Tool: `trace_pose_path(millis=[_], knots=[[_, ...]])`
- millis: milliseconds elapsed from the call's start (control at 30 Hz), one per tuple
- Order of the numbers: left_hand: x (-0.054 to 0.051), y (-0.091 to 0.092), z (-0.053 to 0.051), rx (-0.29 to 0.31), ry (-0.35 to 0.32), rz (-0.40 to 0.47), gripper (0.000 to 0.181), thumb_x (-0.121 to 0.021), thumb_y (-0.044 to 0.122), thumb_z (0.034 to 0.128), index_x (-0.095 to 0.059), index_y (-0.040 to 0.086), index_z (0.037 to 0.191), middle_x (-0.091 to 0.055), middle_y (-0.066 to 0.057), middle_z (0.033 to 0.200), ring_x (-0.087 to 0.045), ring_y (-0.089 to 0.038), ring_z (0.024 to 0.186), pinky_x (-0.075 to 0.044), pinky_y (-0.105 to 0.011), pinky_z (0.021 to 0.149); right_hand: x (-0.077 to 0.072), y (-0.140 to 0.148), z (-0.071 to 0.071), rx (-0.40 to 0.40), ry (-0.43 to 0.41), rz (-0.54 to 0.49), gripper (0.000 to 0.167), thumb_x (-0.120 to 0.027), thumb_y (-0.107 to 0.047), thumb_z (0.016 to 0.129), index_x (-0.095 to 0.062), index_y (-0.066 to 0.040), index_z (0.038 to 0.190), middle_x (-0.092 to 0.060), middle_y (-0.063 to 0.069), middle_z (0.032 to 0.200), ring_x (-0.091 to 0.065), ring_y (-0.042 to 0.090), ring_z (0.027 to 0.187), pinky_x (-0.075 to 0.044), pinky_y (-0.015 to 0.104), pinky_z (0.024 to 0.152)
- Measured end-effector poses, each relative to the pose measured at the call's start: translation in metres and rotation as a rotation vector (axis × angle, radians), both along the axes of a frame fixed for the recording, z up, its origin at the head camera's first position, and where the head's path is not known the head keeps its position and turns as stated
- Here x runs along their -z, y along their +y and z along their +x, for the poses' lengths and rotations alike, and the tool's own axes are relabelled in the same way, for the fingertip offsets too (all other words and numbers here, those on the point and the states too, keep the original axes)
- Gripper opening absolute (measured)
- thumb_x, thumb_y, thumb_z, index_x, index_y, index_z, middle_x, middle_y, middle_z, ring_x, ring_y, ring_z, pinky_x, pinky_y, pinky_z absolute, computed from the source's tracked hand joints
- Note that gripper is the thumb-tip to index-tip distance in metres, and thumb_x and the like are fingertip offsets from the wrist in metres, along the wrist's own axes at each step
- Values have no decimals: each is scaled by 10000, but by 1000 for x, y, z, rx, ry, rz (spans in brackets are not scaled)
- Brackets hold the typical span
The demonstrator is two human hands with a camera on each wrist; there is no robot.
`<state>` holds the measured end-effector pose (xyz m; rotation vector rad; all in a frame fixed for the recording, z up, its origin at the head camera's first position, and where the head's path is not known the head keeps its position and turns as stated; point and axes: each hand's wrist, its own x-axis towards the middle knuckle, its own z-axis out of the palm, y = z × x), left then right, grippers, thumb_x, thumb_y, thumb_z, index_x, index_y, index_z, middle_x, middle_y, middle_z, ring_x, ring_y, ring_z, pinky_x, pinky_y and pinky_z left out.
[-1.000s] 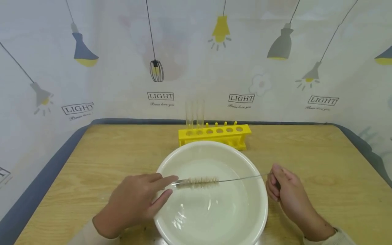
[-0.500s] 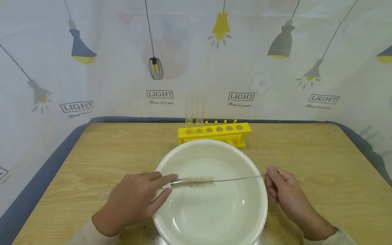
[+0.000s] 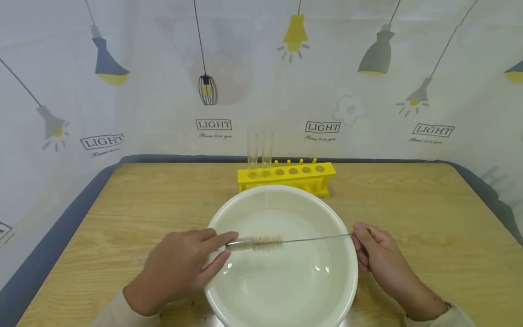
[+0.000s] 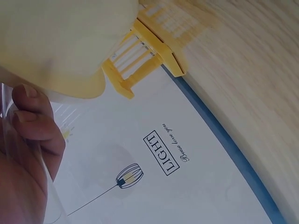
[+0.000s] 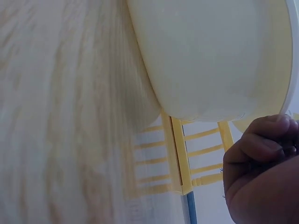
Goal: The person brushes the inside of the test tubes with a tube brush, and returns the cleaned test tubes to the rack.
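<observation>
Over the cream basin (image 3: 282, 200), my left hand (image 3: 180, 265) grips a clear glass test tube (image 3: 240, 244), lying nearly level with its mouth to the right. Part of the tube shows along the palm in the left wrist view. A test tube brush (image 3: 267, 243) has the front of its bristles inside the tube mouth and the rest outside. Its thin twisted wire runs right to my right hand (image 3: 386, 263), which pinches the wire end by the basin's right rim. In the right wrist view the curled fingers (image 5: 261, 144) hide most of that end.
Behind the basin stands a yellow test tube rack (image 3: 286, 175), close to its far rim. Two upright test tubes (image 3: 267, 150) occupy the rack's left holes. Water appears to lie in the basin. The wooden table (image 3: 429, 204) ends at a printed curtain (image 3: 261, 81).
The brush has slid left, so more of its bristles sit inside the tube. My right hand has shifted slightly left with the wire. My left hand and the tube stay nearly still.
</observation>
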<state>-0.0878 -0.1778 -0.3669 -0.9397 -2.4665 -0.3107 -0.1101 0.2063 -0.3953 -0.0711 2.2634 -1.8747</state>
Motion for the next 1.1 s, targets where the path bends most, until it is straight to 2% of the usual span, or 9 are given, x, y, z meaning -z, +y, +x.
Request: trace_pose_path(millis=[333,533,633,833,1100], knots=[[-1,0,0,-5,-16,-13,281,-605,373,948,-729,263,1175,-646,91,744,-504,-37,547,-382,-204,451,1,-1,1,16,-17,11,472,-383,-359,1090,-426,-19,766,-385,-26,572,-402,132,486,-393,293,460],[-2,-1,-1,13,14,7,275,-597,356,947,-733,255,1164,-631,92,728,-473,-29,528,-366,-201,439,0,-2,-1,12,-20,-6,473,-388,-365,1088,-419,-24,761,-387,-26,578,-402,124,493,-393,289,464],[-1,0,-1,16,9,9,271,-606,355,945,-733,257,1162,-624,95,717,-455,-15,524,-356,-186,439,0,-1,0,9,-24,-4,474,-386,-355,1090,-415,-20,756,-389,-28,580,-406,115,495,-394,284,462],[-1,0,0,6,3,-1,275,-587,374,962,-732,263,1166,-619,101,721,-431,-7,528,-342,-180,441,-1,-1,-1,-17,9,-10,467,-379,-334,1094,-406,-6,762,-389,-30,581,-397,134,486,-386,291,449],[-1,0,0,18,20,8,267,-589,367,962,-733,267,1162,-610,109,720,-407,2,525,-319,-170,434,-3,1,0,-60,53,18,459,-364,-325,1099,-414,-11,768,-351,-44,563,-291,191,444,-319,320,399]])
